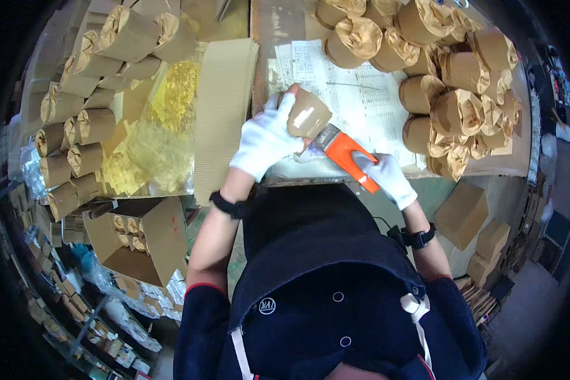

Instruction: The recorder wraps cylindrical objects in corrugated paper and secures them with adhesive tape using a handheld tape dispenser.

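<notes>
My left hand, in a white glove, grips a brown paper-wrapped cylinder, tilted over the table. A glossy patch shows on its side. My right hand, also gloved, is closed around the orange handle of a flat brush. The brush's grey metal end meets the lower right of the cylinder; its bristles cannot be made out. Printed paper sheets lie beneath on the table.
Similar wrapped cylinders with crumpled paper tops crowd the right side; more cylinders are stacked at left. A corrugated cardboard stack lies left of my hand, beside a yellow-stained surface. An open carton stands below left, other cartons below right.
</notes>
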`<state>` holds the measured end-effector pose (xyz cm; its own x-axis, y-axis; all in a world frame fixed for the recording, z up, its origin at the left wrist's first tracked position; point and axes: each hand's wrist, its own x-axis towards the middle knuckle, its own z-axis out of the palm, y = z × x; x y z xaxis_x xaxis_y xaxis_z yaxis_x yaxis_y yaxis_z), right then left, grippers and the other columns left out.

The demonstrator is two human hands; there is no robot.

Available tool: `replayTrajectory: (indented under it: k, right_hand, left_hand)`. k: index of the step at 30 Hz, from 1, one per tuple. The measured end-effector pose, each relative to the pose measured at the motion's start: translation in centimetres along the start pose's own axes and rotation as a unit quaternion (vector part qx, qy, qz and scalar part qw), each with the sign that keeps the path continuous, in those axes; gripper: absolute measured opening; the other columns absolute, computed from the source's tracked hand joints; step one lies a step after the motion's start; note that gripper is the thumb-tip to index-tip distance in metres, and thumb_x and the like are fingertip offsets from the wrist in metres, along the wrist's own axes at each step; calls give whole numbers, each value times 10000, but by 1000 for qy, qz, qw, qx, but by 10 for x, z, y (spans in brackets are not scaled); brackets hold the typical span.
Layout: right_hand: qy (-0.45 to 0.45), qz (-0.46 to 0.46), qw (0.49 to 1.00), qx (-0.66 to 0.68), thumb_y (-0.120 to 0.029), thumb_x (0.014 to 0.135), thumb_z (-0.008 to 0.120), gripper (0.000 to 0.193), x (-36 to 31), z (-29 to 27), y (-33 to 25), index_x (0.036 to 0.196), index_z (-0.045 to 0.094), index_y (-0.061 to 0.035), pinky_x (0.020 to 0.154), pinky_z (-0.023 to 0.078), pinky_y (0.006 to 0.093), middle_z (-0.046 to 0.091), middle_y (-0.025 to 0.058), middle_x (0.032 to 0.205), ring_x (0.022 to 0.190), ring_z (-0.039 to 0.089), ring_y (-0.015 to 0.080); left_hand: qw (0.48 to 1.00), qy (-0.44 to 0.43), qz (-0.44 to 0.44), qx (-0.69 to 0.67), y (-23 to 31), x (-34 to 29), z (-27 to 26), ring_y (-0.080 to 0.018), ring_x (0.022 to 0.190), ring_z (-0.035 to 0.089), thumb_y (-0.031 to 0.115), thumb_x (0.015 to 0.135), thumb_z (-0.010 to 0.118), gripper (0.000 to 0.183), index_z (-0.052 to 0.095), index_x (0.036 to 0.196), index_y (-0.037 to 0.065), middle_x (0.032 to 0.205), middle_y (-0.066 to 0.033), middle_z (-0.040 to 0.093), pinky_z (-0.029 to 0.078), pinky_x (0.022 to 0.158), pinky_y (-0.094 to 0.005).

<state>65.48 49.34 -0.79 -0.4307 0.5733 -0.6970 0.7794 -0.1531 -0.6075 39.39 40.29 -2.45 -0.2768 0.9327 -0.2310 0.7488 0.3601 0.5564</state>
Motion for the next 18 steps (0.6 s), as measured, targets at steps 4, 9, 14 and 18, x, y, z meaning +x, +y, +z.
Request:
replayTrajectory:
  k: [4, 9, 14, 18]
  right_hand:
    - [55, 16, 993, -108, -553, 875, 615, 621, 1, 11, -1, 733, 674, 49, 521, 448, 334, 610, 97, 546, 547, 601, 147]
    - [22, 66, 997, -41, -584, 874, 612, 640, -13, 6, -4, 812, 688, 49, 551, 445, 334, 581, 64, 558, 568, 543, 129]
    - [142, -81, 986, -45, -522, 897, 628, 579, 13, 8, 0, 781, 691, 41, 502, 441, 333, 598, 81, 557, 523, 568, 141]
    - [115, -54, 988, 91, -461, 910, 660, 504, 23, 4, -60, 874, 673, 42, 503, 452, 270, 628, 44, 674, 553, 573, 102]
  left_hand:
    - [1000, -4, -10, -8, 21, 15, 10, -397, 1041, 611, 351, 638, 810, 919, 374, 1427, 173, 1215, -215, 563, 522, 852, -476]
    - [971, 155, 142, -118, -19, -72, 31, -411, 1221, 521, 298, 606, 883, 900, 434, 1362, 106, 1392, -223, 463, 497, 958, -454]
    - [965, -28, -196, -172, -21, -112, 2, -420, 983, 647, 297, 787, 719, 744, 410, 1417, 51, 1058, -283, 647, 540, 854, -461]
    - [958, 1, -173, -229, -52, -115, 25, -338, 842, 702, 175, 860, 581, 519, 491, 1346, 15, 1042, -225, 685, 573, 754, -407]
